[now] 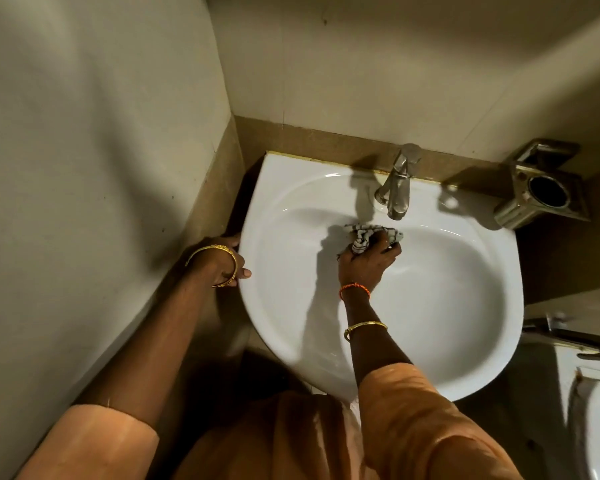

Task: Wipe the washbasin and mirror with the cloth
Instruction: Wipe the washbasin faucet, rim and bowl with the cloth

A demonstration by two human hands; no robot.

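A white washbasin (pixel 447 306) is fixed to the wall in a corner, seen from above. My right hand (pixel 368 261) presses a bunched grey-and-white striped cloth (pixel 371 235) against the back slope of the bowl, just below the metal tap (pixel 395 188). My left hand (pixel 227 261) grips the basin's left rim, thumb on top and fingers under the edge. No mirror is in view.
A metal holder (pixel 541 195) with a round cup opening is mounted on the wall to the right of the tap. A metal lever or hose fitting (pixel 568 336) and a white toilet cistern (pixel 593 410) stand at the lower right. The left wall is close beside the basin.
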